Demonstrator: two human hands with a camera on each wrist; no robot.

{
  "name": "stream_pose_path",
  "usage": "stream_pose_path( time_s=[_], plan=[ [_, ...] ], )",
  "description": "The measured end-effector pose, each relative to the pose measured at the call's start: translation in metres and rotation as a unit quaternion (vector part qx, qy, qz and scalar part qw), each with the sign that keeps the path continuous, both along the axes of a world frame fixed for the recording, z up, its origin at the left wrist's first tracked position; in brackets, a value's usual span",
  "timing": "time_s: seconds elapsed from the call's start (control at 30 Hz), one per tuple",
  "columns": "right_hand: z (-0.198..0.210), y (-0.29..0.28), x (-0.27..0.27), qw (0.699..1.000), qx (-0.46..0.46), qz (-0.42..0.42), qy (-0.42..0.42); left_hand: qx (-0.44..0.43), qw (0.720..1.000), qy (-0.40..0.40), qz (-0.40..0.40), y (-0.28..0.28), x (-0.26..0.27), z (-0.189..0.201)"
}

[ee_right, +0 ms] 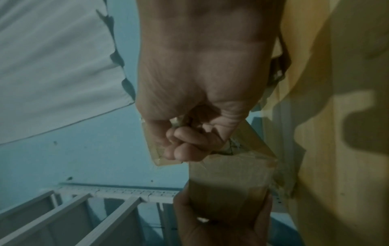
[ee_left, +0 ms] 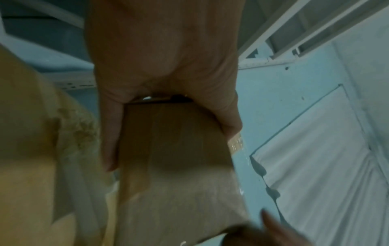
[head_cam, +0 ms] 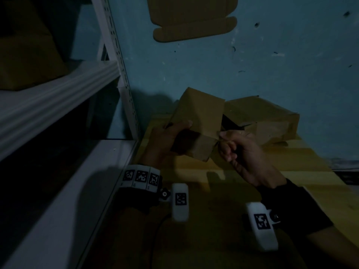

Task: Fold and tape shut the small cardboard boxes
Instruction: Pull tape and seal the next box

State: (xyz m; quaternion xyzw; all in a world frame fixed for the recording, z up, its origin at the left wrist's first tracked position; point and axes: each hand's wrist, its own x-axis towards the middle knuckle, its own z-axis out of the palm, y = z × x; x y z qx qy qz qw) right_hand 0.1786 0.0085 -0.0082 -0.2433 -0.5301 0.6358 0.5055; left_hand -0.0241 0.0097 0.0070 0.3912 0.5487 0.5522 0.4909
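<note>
A small cardboard box (head_cam: pixel 196 121), judged light and easily dented, is clasped by the left hand (head_cam: pixel 167 140) while brown tape (ee_right: pixel 154 153) is pinched at its corner by the right hand (head_cam: pixel 240 150).

A black band (head_cam: pixel 139 193) on the left wrist carries a white strip (head_cam: pixel 141 176) of black-and-white square codes. Each wrist bears a white camera block (head_cam: pixel 180 201) with one such code. The right arm wears a black sleeve (head_cam: pixel 295 206).

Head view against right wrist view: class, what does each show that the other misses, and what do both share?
Head view only: the flat cardboard cutout on the wall, both wrist cameras, a second box behind. Right wrist view only: the right hand with fingers curled, pinching tape. Both: the small cardboard box held in the left hand.
</note>
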Motion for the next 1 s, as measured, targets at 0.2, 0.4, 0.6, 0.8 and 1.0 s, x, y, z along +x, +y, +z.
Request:
stream_pose_path(
  time_s=[0.2,0.4,0.6,0.8,1.0],
  plan=[
    [0.002,-0.005,-0.006,1.000,-0.002,0.005,0.019,0.077,0.996,0.032,0.045,0.001,0.001,-0.005],
    [-0.001,-0.002,-0.004,0.999,0.014,-0.007,-0.046,0.097,0.991,0.069,0.057,-0.001,-0.001,-0.009],
    [-0.015,0.007,0.002,0.967,0.006,-0.053,-0.250,0.081,0.992,0.041,0.084,0.001,-0.015,-0.012],
    [-0.014,0.014,0.001,0.950,-0.084,-0.060,-0.293,0.106,0.986,0.090,0.089,0.001,-0.014,-0.014],
    [-0.014,0.022,-0.001,0.939,-0.218,-0.068,-0.256,0.112,0.985,0.089,0.092,0.006,-0.011,-0.017]
  ],
)
